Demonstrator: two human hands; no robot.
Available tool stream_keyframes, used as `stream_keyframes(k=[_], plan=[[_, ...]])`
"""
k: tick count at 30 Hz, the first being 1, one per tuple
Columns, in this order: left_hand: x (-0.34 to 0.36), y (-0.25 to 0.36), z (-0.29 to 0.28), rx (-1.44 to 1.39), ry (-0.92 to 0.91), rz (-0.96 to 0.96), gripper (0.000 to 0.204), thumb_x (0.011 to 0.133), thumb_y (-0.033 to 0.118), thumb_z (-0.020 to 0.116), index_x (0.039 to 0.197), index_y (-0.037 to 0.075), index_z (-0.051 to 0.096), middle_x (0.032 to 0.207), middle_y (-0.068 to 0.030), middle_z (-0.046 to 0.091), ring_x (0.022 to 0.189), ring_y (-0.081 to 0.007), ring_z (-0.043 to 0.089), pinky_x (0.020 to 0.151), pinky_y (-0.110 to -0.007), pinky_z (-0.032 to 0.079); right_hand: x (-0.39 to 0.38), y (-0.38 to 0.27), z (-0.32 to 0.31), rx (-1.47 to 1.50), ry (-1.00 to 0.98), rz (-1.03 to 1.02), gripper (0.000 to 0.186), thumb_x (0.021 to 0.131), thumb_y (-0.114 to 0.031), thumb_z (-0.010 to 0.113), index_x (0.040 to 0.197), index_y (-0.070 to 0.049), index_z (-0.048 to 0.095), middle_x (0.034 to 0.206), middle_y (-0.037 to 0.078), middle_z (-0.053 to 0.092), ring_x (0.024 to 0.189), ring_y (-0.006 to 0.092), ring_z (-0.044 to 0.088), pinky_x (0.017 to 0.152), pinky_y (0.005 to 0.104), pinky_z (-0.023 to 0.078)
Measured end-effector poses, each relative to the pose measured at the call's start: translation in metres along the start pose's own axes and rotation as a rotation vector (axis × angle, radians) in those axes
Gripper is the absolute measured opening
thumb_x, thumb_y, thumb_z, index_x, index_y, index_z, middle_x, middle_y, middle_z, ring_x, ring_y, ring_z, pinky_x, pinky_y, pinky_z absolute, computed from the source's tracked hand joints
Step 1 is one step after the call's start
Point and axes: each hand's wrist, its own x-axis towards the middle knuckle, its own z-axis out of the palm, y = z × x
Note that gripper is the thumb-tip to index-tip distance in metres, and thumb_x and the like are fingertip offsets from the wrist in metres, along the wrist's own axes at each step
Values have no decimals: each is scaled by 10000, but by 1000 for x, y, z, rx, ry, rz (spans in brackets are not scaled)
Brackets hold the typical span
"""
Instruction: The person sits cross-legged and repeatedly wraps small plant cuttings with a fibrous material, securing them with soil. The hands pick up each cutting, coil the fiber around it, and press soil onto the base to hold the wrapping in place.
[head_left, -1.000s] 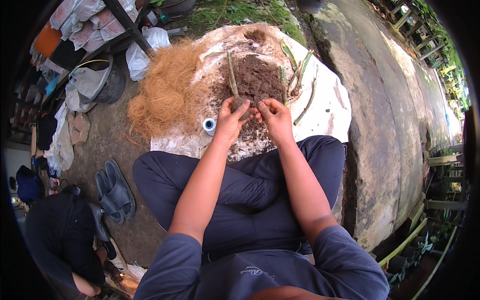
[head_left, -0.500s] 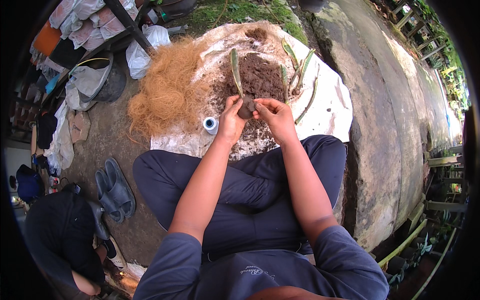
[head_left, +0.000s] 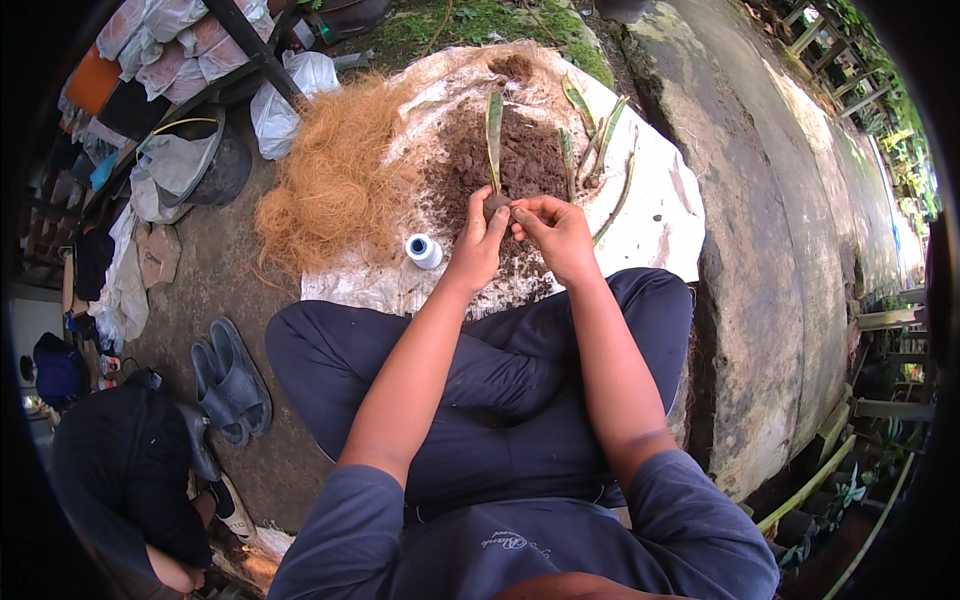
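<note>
Since a moment ago I have lifted the green leaf cutting (head_left: 493, 140) more upright, so its blade now points away from me over the heap of dark soil (head_left: 520, 165), with the small brown soil ball (head_left: 497, 203) at its base raised between my hands. My left hand (head_left: 478, 245) has its fingers curled close around that ball, pinching it from the left. My right hand (head_left: 553, 228) meets it from the other side, fingertips narrowed and pressing on the ball's edge. Both hands touch each other above the white sack sheet (head_left: 660, 210). More leaf cuttings (head_left: 600, 140) lie on the soil just to the right. A spool of white thread (head_left: 424, 250) stands on the sheet near my left wrist, beside a pile of coconut fibre (head_left: 330, 185). Grey sandals (head_left: 230, 380) lie by my left knee.
</note>
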Motion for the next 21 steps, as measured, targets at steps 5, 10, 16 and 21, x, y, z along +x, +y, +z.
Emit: stream_keyframes(k=[5,10,16,21], plan=[[1,-3,0,-356,6,-87,466,1125,302,461,1504,64,330,1176,-104,623,1031,-182,625,858,-342,523,2,8,1,318,-52,-2,176,1020,-39,646,1141,87,665,960,91,712,816,108,668,722,236,575],[5,13,-6,-622,102,-120,460,1105,295,492,1492,73,380,1169,-108,607,991,-206,645,806,-351,522,8,2,-12,560,105,25,197,1042,-56,617,1177,83,652,960,67,693,797,104,639,741,229,564],[8,20,-16,-786,113,-136,464,1060,262,577,1450,52,437,1190,-119,608,964,-233,665,800,-369,532,17,36,-41,-446,259,10,213,982,-131,675,1127,8,747,1022,145,746,941,207,701,864,331,543],[5,20,-13,-678,56,-140,391,1049,165,583,1400,42,465,1203,-152,613,913,-240,669,736,-348,536,12,36,-22,-525,289,-29,276,928,-169,737,1145,3,745,1196,209,737,1176,291,685,1017,378,502]])
